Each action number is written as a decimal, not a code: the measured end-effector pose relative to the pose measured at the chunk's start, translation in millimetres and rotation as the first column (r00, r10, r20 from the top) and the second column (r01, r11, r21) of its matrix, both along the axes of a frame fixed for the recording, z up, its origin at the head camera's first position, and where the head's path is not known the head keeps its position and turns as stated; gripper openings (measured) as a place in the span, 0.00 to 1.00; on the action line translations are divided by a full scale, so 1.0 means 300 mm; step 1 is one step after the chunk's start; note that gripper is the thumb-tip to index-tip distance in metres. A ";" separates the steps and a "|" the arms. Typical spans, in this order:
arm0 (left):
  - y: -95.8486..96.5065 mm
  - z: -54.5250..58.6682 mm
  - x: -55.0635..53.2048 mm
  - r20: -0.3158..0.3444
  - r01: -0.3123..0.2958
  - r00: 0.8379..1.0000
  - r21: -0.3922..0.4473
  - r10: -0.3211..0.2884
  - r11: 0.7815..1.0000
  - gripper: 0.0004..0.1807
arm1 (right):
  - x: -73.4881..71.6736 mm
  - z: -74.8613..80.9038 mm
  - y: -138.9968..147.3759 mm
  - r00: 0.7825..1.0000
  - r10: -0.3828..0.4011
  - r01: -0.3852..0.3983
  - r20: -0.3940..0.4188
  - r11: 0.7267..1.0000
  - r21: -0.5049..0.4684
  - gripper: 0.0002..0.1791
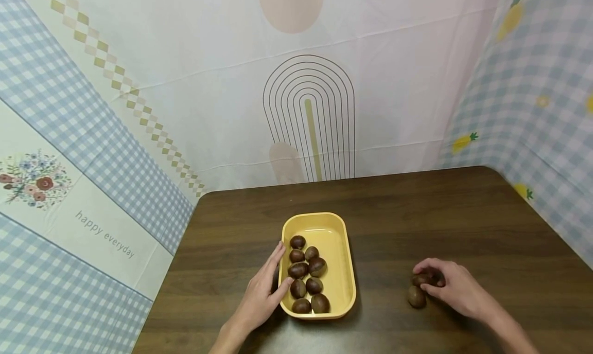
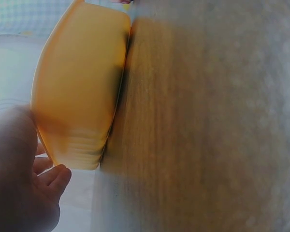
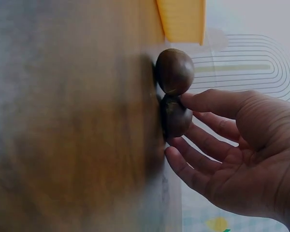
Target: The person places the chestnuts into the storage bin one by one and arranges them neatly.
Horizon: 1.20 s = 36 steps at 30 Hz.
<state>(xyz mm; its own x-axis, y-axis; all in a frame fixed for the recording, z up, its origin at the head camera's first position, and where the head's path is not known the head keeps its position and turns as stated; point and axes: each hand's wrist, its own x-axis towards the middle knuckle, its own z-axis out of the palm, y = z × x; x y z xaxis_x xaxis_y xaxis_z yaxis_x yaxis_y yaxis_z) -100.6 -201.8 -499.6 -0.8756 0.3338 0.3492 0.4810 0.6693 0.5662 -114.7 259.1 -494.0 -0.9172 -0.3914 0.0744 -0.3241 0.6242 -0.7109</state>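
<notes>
A yellow rectangular tray (image 1: 340, 271) stands on the table, with several glossy brown chestnuts (image 1: 317, 267) gathered along its left side. My left hand (image 1: 263, 288) rests against the tray's left wall, its thumb tip over the rim and its fingers fairly straight. In the left wrist view, the tray's outer wall (image 2: 82, 82) rises beside that hand. To the right of the tray, my right hand (image 1: 456, 287) holds a chestnut (image 3: 178, 117) between thumb and fingers, close over the tabletop. Another chestnut (image 1: 416, 296) lies against the held one, on its near side.
The dark wooden table (image 1: 241, 215) has rounded far corners. Behind it hangs a white printed cloth (image 1: 208, 86), with blue checked cloth (image 1: 546, 138) at the right and more at the left.
</notes>
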 end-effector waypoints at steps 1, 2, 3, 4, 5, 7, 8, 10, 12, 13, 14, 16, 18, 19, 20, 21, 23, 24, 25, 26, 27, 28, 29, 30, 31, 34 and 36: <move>0.000 0.000 0.000 0.000 0.000 1.000 0.000 0.000 1.000 0.40 | 0.001 -0.004 -0.001 1.000 0.001 -0.001 -0.009 1.000 -0.001 0.17; -0.001 0.000 0.000 0.001 0.000 1.000 0.000 0.000 1.000 0.40 | 0.003 -0.007 -0.002 1.000 0.001 -0.001 -0.016 1.000 -0.001 0.17; -0.001 0.000 0.000 0.000 0.001 1.000 0.000 -0.001 1.000 0.40 | 0.003 -0.009 -0.002 1.000 0.000 0.000 -0.019 1.000 -0.001 0.17; -0.001 0.001 0.000 0.000 0.001 1.000 -0.001 -0.001 1.000 0.40 | 0.004 -0.011 -0.003 1.000 -0.002 0.002 -0.019 1.000 -0.001 0.17; -0.002 0.001 0.000 0.001 0.001 1.000 -0.001 -0.001 1.000 0.40 | 0.005 -0.013 -0.004 1.000 -0.007 0.007 -0.021 1.000 0.001 0.18; -0.002 0.001 0.000 0.003 0.001 1.000 0.000 -0.001 1.000 0.40 | 0.007 -0.014 -0.008 1.000 -0.017 0.017 -0.024 1.000 0.004 0.18; -0.002 0.001 -0.001 0.005 0.000 1.000 0.001 0.000 1.000 0.40 | 0.008 -0.015 -0.010 0.999 -0.021 0.022 -0.027 1.000 0.005 0.18; -0.003 0.002 -0.001 0.010 -0.001 1.000 0.003 0.001 1.000 0.40 | 0.008 -0.016 -0.014 0.999 -0.029 0.030 -0.036 1.000 0.006 0.19; -0.003 0.001 -0.001 0.014 -0.003 1.000 0.005 0.002 1.000 0.40 | 0.008 -0.017 -0.017 0.999 -0.031 0.031 -0.045 1.000 0.004 0.19; -0.003 0.001 -0.001 0.015 -0.003 1.000 0.006 0.003 1.000 0.40 | 0.007 -0.018 -0.017 0.998 -0.031 0.031 -0.050 1.000 0.004 0.19; -0.003 0.001 -0.001 0.015 -0.004 1.000 0.005 0.004 1.000 0.40 | 0.006 -0.018 -0.017 0.998 -0.030 0.030 -0.054 1.000 0.004 0.19; -0.004 0.001 -0.001 0.015 -0.005 1.000 0.003 0.005 1.000 0.40 | 0.004 -0.020 -0.016 0.998 -0.028 0.028 -0.056 1.000 0.003 0.19; -0.003 0.001 -0.001 0.013 -0.005 1.000 0.001 0.005 1.000 0.40 | -0.001 -0.021 -0.015 0.998 -0.023 0.023 -0.059 1.000 0.000 0.19; -0.003 0.001 -0.001 0.014 -0.005 1.000 0.000 0.005 1.000 0.40 | -0.003 -0.021 -0.014 0.998 -0.024 0.024 -0.060 1.000 0.000 0.18; -0.003 0.002 0.000 0.014 -0.004 1.000 0.000 0.004 1.000 0.40 | -0.005 -0.020 -0.013 0.998 -0.024 0.024 -0.060 1.000 0.000 0.18; -0.002 0.003 0.000 0.015 -0.004 1.000 0.000 0.004 1.000 0.40 | -0.008 -0.018 -0.013 0.998 -0.024 0.024 -0.059 1.000 -0.001 0.18; -0.001 0.004 0.000 0.020 -0.004 1.000 0.001 0.004 1.000 0.40 | -0.015 -0.012 -0.013 0.998 -0.027 0.027 -0.057 1.000 -0.002 0.17; 0.000 0.004 0.000 0.025 -0.005 1.000 0.002 0.004 1.000 0.40 | -0.018 -0.008 -0.014 0.998 -0.030 0.030 -0.057 1.000 -0.001 0.17; 0.000 0.004 0.000 0.026 -0.005 1.000 0.003 0.005 1.000 0.40 | -0.023 -0.003 -0.015 0.998 -0.031 0.031 -0.054 1.000 -0.001 0.17; 0.000 0.004 0.001 0.027 -0.005 1.000 0.004 0.004 1.000 0.40 | -0.029 0.001 -0.016 0.998 -0.030 0.030 -0.051 1.000 0.000 0.17; 0.001 0.003 0.001 0.027 -0.006 1.000 0.003 0.006 1.000 0.40 | -0.034 0.006 -0.018 0.998 -0.030 0.030 -0.050 1.000 0.001 0.17; 0.001 0.003 0.001 0.026 -0.005 1.000 0.004 0.005 1.000 0.40 | -0.039 0.011 -0.020 0.998 -0.031 0.031 -0.050 1.000 0.002 0.17; 0.001 0.003 0.001 0.023 -0.004 1.000 0.005 0.004 1.000 0.40 | -0.045 0.016 -0.024 0.998 -0.032 0.032 -0.054 0.999 0.004 0.17; 0.001 0.003 0.002 0.021 -0.003 1.000 0.006 0.003 1.000 0.40 | -0.050 0.021 -0.027 0.998 -0.031 0.031 -0.057 0.999 0.005 0.16; 0.001 0.003 0.002 0.017 -0.003 1.000 0.006 0.003 1.000 0.40 | -0.056 0.027 -0.031 0.998 -0.031 0.032 -0.061 0.999 0.006 0.16; 0.001 0.003 0.001 0.009 -0.003 1.000 0.007 0.003 1.000 0.40 | -0.076 0.048 -0.048 0.996 -0.026 0.027 -0.090 1.000 0.010 0.16; 0.001 0.002 0.001 0.008 -0.005 1.000 0.007 0.005 1.000 0.40 | -0.092 0.065 -0.062 0.993 -0.018 0.020 -0.116 1.000 0.012 0.16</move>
